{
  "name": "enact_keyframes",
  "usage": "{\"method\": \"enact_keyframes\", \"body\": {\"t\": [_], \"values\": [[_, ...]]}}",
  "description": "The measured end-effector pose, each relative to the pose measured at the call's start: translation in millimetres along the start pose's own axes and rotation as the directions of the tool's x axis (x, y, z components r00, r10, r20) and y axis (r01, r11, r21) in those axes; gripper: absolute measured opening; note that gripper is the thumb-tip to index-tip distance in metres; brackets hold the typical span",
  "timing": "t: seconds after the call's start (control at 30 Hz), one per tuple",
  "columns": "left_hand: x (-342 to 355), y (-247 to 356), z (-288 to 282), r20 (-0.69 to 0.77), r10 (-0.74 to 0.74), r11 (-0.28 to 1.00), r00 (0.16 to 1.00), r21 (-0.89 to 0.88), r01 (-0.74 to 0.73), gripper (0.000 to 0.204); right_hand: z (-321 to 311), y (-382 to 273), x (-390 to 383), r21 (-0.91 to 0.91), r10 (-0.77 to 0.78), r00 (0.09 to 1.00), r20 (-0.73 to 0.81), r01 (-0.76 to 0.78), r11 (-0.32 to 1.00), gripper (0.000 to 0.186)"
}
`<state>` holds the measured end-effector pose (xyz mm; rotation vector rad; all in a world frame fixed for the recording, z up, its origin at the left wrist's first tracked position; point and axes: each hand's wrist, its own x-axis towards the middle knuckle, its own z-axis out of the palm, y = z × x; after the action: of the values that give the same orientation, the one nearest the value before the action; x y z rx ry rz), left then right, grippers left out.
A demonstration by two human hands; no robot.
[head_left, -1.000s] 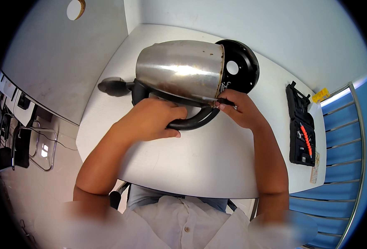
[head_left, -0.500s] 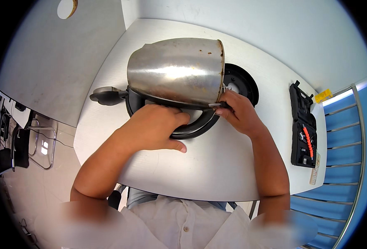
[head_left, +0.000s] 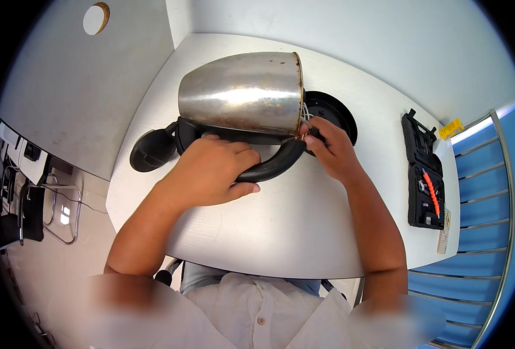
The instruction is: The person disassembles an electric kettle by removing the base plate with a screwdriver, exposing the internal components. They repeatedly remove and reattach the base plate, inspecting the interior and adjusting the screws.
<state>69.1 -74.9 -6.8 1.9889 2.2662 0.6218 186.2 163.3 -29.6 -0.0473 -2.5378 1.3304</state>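
A stainless steel electric kettle (head_left: 240, 93) lies on its side, its open bottom to the right, with rust spots along the rim. Pale wires (head_left: 307, 110) come out of that bottom end. My left hand (head_left: 214, 171) is wrapped round the black handle (head_left: 272, 168), thumb toward me. At the handle's lower end, my right hand (head_left: 333, 148) pinches a small tool with a dark grip (head_left: 316, 136) and a metal tip; its exact kind is partly hidden by the fingers. The black lid (head_left: 153, 150) hangs open at the left.
Behind my right hand lies a round black base part (head_left: 342, 119) on the white table (head_left: 286, 232). An open black tool case (head_left: 423, 192) with an orange flexible shaft (head_left: 431, 193) is at the right. Beyond stand a yellow item (head_left: 450, 128) and metal railings (head_left: 478, 212).
The kettle has turned slightly and its bottom end has shifted left. Its lid now shows more broadly. My right hand has moved a little up and left with the tool, now by the wires.
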Motion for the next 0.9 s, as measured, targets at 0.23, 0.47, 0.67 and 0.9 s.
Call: {"method": "enact_keyframes", "body": {"t": [0.23, 0.47, 0.67, 0.9], "values": [[0, 2, -1, -0.072, 0.017, 0.998, 0.997, 0.057, -0.013, 0.033, -4, 4, 1, 0.073, 0.004, 1.000, -0.002, -0.004, 0.997, 0.019], [-1, 2, 2, -0.128, 0.026, 0.995, 0.991, 0.098, -0.013, 0.035, 4, -1, -4, 0.061, -0.073, 0.996, -0.041, 0.075, 0.995, 0.024], [1, -5, 6, -0.168, 0.057, 0.989, 0.984, 0.148, -0.032, 0.035, 11, 5, -4, 0.080, -0.028, 0.996, -0.086, 0.035, 0.996, 0.021], [2, -4, 3, -0.193, 0.051, 0.990, 0.980, 0.141, -0.024, 0.032, -1, 12, 2, -0.237, -0.253, 0.967, -0.028, 0.239, 0.942, 0.016]]}}
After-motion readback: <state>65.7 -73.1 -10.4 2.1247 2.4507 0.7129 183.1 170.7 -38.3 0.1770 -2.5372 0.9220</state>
